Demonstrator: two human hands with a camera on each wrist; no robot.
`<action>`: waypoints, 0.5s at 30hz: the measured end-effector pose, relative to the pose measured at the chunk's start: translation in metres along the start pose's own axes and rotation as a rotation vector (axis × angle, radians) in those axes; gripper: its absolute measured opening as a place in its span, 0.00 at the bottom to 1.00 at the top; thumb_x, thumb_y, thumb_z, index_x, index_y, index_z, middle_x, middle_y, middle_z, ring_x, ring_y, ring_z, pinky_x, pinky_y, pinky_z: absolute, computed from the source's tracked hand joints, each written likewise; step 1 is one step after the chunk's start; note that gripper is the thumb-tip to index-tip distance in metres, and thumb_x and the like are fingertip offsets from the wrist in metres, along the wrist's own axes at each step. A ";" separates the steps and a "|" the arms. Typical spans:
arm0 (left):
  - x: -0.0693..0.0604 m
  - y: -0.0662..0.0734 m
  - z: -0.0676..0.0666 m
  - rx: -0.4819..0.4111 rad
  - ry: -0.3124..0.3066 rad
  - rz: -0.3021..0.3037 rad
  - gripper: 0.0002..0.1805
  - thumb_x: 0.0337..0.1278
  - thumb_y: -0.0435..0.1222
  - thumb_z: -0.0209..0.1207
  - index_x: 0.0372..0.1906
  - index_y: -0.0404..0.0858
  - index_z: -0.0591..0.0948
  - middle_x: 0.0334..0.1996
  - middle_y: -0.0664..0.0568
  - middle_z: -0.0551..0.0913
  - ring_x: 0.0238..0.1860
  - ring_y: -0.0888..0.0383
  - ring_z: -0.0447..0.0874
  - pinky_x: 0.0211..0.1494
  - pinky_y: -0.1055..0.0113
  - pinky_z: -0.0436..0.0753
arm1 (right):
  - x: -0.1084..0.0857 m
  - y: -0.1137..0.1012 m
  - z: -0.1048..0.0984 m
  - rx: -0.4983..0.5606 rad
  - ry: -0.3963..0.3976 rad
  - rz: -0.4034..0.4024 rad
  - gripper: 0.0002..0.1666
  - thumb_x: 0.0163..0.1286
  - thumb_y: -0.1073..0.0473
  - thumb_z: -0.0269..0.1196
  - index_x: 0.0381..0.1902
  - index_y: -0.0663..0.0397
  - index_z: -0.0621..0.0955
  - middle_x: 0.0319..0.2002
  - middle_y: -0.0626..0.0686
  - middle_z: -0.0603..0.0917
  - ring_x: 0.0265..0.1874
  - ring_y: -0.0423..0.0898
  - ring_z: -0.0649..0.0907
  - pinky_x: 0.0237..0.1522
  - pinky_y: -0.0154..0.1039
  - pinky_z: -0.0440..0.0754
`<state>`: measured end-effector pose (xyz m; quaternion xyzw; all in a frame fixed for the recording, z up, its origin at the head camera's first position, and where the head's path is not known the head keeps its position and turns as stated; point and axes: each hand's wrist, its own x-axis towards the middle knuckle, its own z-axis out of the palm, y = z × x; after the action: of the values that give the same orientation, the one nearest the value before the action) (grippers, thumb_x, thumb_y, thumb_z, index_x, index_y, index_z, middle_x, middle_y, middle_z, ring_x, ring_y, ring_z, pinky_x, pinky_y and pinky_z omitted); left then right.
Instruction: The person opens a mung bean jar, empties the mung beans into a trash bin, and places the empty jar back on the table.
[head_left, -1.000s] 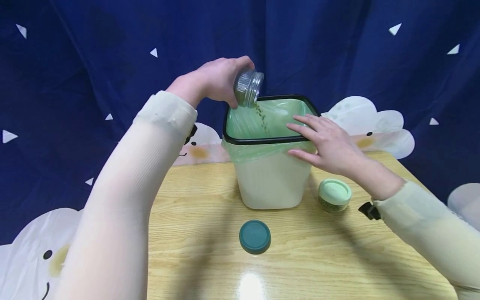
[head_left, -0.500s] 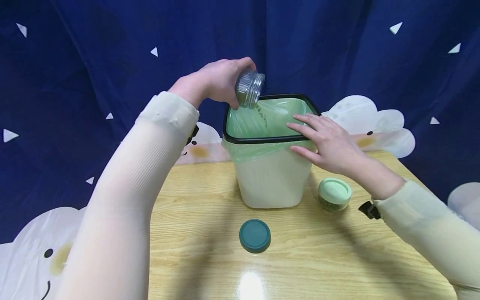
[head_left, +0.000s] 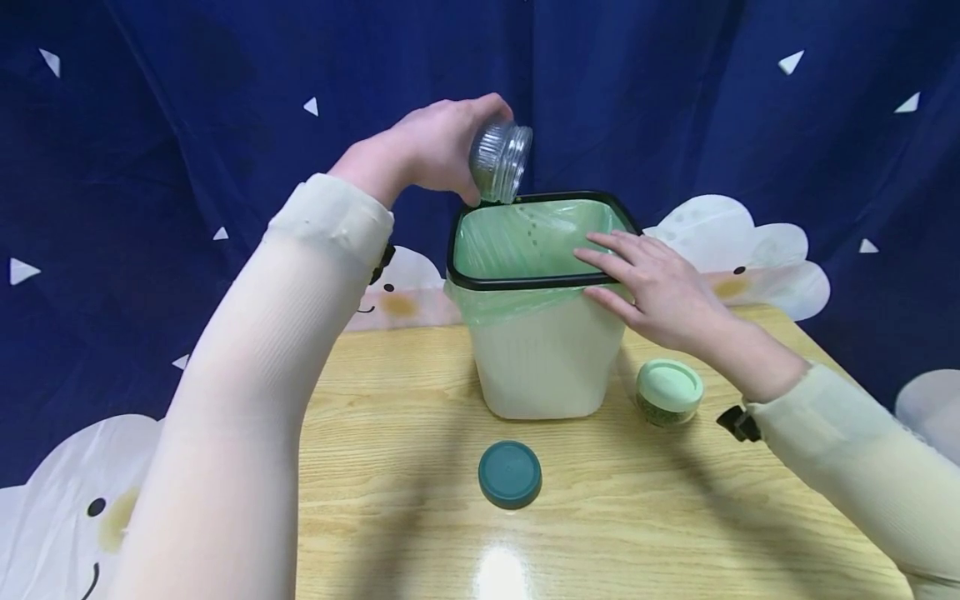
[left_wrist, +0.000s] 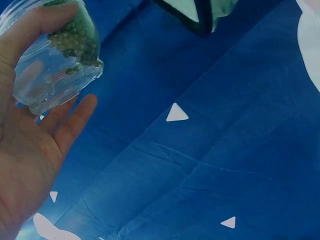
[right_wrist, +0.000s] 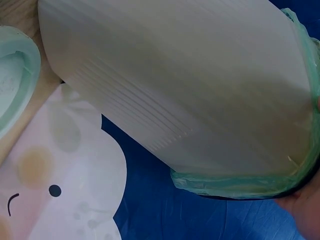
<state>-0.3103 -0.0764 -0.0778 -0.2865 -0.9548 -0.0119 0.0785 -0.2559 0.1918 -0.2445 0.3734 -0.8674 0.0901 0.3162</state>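
Observation:
The left hand [head_left: 442, 150] grips a clear ribbed jar [head_left: 501, 162], its mouth tipped over the back left rim of a white bin [head_left: 547, 367] lined with a green bag [head_left: 495, 242]. A few specks fall below the mouth. In the left wrist view, green-brown granules [left_wrist: 75, 40] lie inside the jar. The right hand [head_left: 663, 287] rests on the bin's black right rim, fingers spread and fairly straight, thumb outside the front. In the right wrist view only part of that hand [right_wrist: 307, 210] shows, at the lower right.
A dark teal lid [head_left: 510, 473] lies on the wooden table [head_left: 615, 525] in front of the bin. Right of the bin stands a small jar with a pale green lid [head_left: 670, 384]. Behind hangs a blue curtain [head_left: 225, 100] with white triangles and clouds.
The left hand has raised the jar slightly, and its mouth tips further down. The falling stream has thinned to scattered specks. The right hand stays almost still on the rim.

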 end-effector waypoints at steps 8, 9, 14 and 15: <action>0.002 0.003 0.007 0.039 -0.034 0.018 0.51 0.40 0.32 0.73 0.72 0.50 0.59 0.64 0.49 0.70 0.58 0.49 0.70 0.59 0.55 0.73 | 0.000 0.000 -0.001 -0.001 0.010 0.004 0.28 0.67 0.53 0.64 0.64 0.52 0.75 0.65 0.60 0.72 0.61 0.62 0.71 0.63 0.61 0.63; 0.002 0.003 0.008 0.041 -0.038 0.017 0.51 0.40 0.32 0.73 0.72 0.50 0.59 0.64 0.49 0.70 0.58 0.49 0.70 0.59 0.55 0.74 | 0.000 0.000 -0.001 -0.001 0.010 0.004 0.28 0.67 0.53 0.64 0.64 0.52 0.75 0.64 0.60 0.72 0.61 0.62 0.71 0.63 0.61 0.63; 0.002 0.000 0.011 0.038 -0.038 0.012 0.51 0.40 0.31 0.73 0.72 0.50 0.60 0.63 0.49 0.71 0.58 0.49 0.70 0.58 0.54 0.73 | 0.000 0.000 -0.001 0.004 0.011 0.004 0.28 0.67 0.53 0.64 0.64 0.52 0.75 0.65 0.60 0.72 0.61 0.62 0.71 0.64 0.60 0.63; 0.002 0.000 0.011 0.036 -0.038 0.013 0.51 0.40 0.31 0.73 0.72 0.50 0.60 0.63 0.49 0.71 0.58 0.49 0.70 0.59 0.54 0.73 | 0.000 0.000 -0.001 0.004 0.010 0.003 0.28 0.67 0.53 0.64 0.64 0.52 0.75 0.65 0.60 0.72 0.62 0.62 0.71 0.64 0.60 0.63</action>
<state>-0.3138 -0.0747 -0.0885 -0.2916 -0.9542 0.0114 0.0654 -0.2553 0.1928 -0.2436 0.3721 -0.8663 0.0942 0.3198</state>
